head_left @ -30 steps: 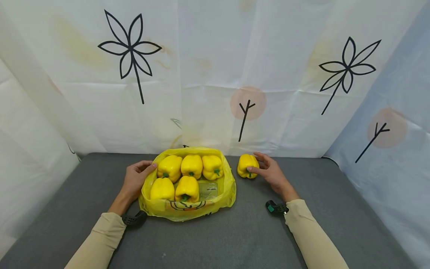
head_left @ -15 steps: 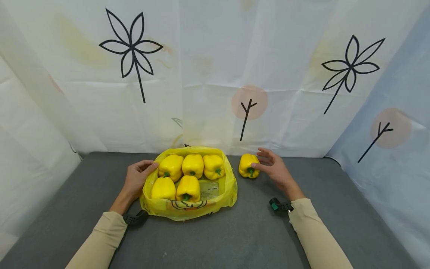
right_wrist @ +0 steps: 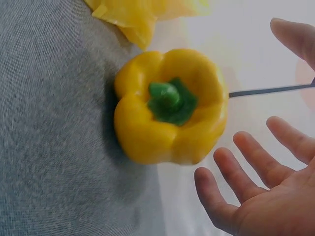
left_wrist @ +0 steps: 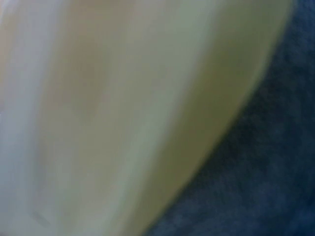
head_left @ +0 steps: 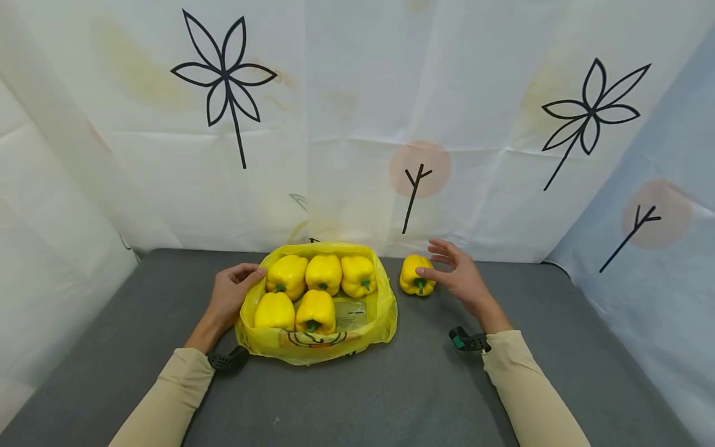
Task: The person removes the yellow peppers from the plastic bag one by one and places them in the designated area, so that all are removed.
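Nearest, sleeves (head_left: 162,400) cut off. Yellow bag (head_left: 313,354) hides lower pts of 2 front peppers (head_left: 316,310); L hand (head_left: 230,290) pinches its rim. Lone pepper (right_wrist: 171,107) on counter (head_left: 346,410), R of bag; R hand (head_left: 459,278) spread wide beside it. Curtain (head_left: 346,81) behind, btm hidden.

- My right grip (head_left: 459,279) can pass rightward over the grey fabric-covered worktop (head_left: 550,313).
- Leftward, the glossy yellow bell pepper (head_left: 410,276) and yellow plastic bag (head_left: 383,316) block me.

The yellow plastic bag (head_left: 262,345) hides the base of the near-left bell pepper (head_left: 274,310). The right wrist view cuts off the right hand (right_wrist: 268,196); the left wrist view is blurred.
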Demonstrator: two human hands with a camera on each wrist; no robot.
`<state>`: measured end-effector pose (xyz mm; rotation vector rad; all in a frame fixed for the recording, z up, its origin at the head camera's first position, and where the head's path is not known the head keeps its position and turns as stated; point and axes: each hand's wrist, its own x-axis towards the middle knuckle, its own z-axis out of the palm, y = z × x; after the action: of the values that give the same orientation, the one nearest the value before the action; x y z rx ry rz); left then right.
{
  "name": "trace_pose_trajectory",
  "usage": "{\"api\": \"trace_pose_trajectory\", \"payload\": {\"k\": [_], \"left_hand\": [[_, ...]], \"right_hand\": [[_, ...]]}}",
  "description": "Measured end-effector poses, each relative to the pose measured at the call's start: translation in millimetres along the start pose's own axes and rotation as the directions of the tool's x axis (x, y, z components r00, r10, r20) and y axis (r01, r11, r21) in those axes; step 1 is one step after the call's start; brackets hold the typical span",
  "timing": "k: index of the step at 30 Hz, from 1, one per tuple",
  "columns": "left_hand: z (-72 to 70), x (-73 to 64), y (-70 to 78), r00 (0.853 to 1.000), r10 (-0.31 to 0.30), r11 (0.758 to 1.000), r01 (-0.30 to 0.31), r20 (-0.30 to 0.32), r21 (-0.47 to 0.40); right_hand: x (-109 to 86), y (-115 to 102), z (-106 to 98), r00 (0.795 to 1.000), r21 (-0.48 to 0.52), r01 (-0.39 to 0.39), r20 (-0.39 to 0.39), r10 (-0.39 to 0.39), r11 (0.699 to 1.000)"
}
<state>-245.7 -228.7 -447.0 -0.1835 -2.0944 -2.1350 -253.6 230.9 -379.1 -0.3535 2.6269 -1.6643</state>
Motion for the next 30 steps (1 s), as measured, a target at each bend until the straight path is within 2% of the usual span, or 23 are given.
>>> {"api": "trace_pose_trajectory", "payload": {"k": [11, 18, 30], "left_hand": [[0.2, 0.2, 0.8, 1.000, 0.002, 1.000, -0.002, -0.001, -0.024], [0.5, 0.3, 1.2, 1.000, 0.002, 1.000, -0.002, -0.003, 0.000], [1.0, 0.0, 2.4, 1.000, -0.006, 1.000, 0.006, -0.008, 0.005]], "right_hand": [[-2.3, -21, 8, 0.998, -0.033, 0.059, 0.017, -0.059, 0.998], [-4.8, -34, 15, 0.995, -0.053, 0.096, 0.020, -0.095, 0.994], [-8.6, -53, 32, 0.987, -0.007, 0.147, 0.061, -0.147, 0.989]]}}
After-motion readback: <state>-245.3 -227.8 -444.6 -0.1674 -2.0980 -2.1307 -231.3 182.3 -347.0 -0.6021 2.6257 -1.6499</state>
